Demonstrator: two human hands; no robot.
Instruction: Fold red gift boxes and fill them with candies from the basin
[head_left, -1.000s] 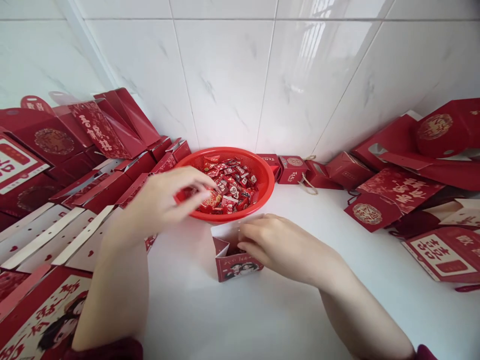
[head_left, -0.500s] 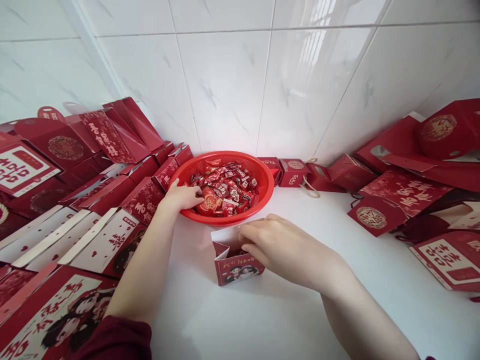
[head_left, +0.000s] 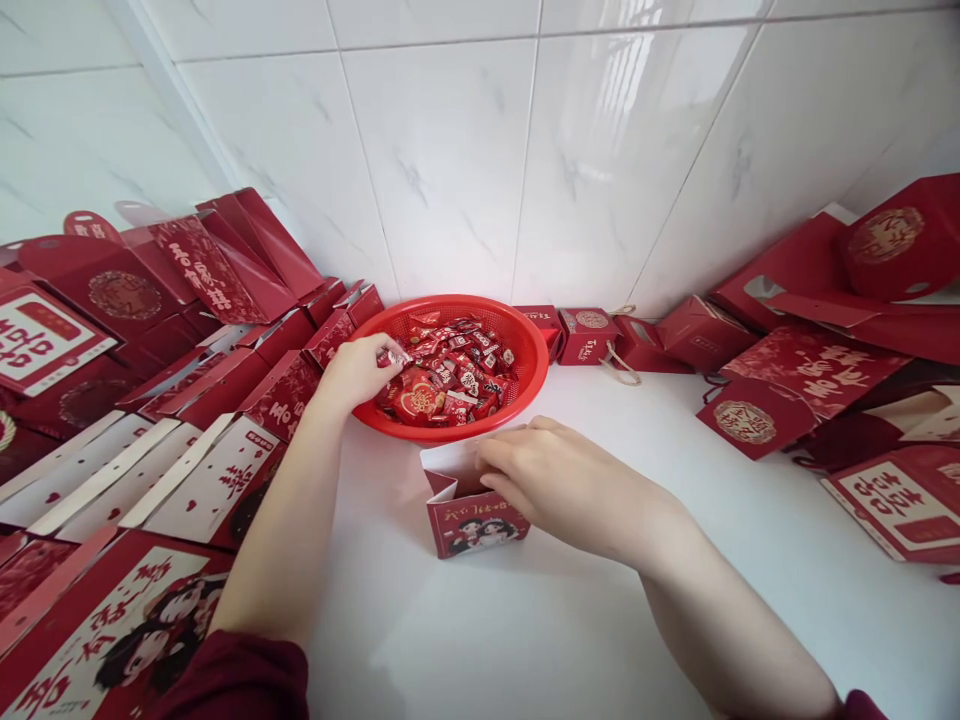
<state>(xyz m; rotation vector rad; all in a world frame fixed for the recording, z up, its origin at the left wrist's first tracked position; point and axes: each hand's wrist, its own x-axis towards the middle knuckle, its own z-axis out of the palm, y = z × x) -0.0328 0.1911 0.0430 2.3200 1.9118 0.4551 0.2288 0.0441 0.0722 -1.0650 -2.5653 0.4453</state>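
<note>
My left hand is over the left side of a red plastic basket, thumb and fingers closed on a small wrapped candy. Red-wrapped candies fill much of the basket. In front of it a small red gift box with a cartoon couple stands upright on the white tabletop, its top open. My right hand grips the box's right side at the upper edge; some fingertips are hidden behind or inside the opening.
Stacked red and white gift boxes crowd the left side. More red boxes lie piled at the right, and a row of small boxes stands along the tiled wall. One has a string loop.
My left hand has lifted slightly from the candies and now has one pinched between its fingers. My right hand stays at the box. The view has shifted a little.
</note>
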